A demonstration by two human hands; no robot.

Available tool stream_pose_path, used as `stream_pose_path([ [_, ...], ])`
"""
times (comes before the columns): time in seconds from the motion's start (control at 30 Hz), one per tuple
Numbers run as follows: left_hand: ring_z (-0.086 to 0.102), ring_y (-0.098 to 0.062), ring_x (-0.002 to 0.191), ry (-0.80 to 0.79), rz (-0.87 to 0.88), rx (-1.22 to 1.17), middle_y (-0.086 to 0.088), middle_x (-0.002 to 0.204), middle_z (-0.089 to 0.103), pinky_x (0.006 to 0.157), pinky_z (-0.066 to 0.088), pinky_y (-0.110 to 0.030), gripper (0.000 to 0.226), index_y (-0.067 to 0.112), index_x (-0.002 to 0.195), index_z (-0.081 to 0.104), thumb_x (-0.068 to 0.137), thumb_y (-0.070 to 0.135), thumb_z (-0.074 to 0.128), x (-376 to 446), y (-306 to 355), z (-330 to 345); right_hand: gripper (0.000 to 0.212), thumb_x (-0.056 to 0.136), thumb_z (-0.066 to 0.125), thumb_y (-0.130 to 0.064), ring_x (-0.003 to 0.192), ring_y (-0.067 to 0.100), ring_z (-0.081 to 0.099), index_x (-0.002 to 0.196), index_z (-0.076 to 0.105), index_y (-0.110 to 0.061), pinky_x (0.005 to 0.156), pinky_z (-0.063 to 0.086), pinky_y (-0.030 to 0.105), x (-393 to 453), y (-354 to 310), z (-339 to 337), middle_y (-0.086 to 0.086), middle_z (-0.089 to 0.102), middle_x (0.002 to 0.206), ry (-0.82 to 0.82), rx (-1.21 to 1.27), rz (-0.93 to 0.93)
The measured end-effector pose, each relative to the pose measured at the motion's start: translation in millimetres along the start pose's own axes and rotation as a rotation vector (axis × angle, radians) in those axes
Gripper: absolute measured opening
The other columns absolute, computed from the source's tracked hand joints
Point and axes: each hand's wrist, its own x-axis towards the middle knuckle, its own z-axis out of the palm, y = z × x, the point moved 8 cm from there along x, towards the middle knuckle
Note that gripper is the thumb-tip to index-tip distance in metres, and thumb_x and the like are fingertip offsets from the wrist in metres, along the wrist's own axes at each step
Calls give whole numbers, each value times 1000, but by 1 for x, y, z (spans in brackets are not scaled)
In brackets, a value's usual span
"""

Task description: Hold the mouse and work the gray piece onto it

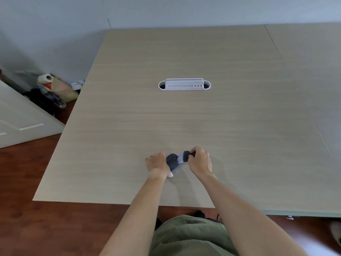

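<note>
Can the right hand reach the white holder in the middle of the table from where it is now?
Probably yes: the table between the right hand and the white holder is bare, though that hand now grips a dark object.

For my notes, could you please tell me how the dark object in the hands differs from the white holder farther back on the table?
The small dark object is gripped by both hands; the white plastic holder stands untouched. The object lies near, the holder far. Both rest on the pale wooden table.

Pale wood-grain table [184, 117], white holder [184, 84] with red dots, black mouse [172, 159]
</note>
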Motion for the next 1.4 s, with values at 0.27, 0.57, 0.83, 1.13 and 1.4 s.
stream_pose_path([
  [0.27, 64, -22, 103, -4, 52, 3, 2, 105, 66, 81, 39, -30, 58, 20, 105, 56, 59, 39, 87, 0, 0, -3, 17, 82, 55, -7, 82, 23, 58, 92, 67, -13, 64, 43, 29, -1, -5, 10, 0, 63, 88, -80, 59, -33],
  [0.57, 66, -23, 99, 1, 120, 10, 0, 101, 67, 80, 41, -30, 54, 21, 92, 51, 57, 39, 88, 0, 2, -7, 19, 77, 56, 0, 79, 20, 59, 81, 68, -15, 58, 44, 21, -3, -1, 11, 1, 66, 81, -137, 160, -35],
  [0.83, 65, -23, 97, 6, 189, 72, 0, 100, 68, 80, 39, -31, 52, 21, 92, 52, 58, 37, 87, 1, 5, -8, 20, 84, 48, -2, 91, 25, 55, 94, 64, -6, 71, 40, 29, -3, 4, -3, 3, 62, 91, 48, 228, 45],
  [1.13, 63, -23, 102, 20, 244, 166, 1, 105, 68, 80, 37, -30, 55, 19, 106, 59, 61, 33, 88, 9, 3, -10, 17, 85, 51, -6, 89, 26, 58, 96, 64, -9, 69, 44, 32, 2, 1, -5, 3, 63, 92, 51, 132, 28],
  [1.4, 60, -24, 112, 26, 273, 225, -3, 116, 65, 91, 42, -33, 66, 18, 116, 55, 62, 29, 91, 11, 11, -7, 21, 84, 52, -6, 92, 28, 59, 99, 65, -13, 69, 43, 32, 0, -2, 5, 4, 63, 99, -68, -32, -27],
])
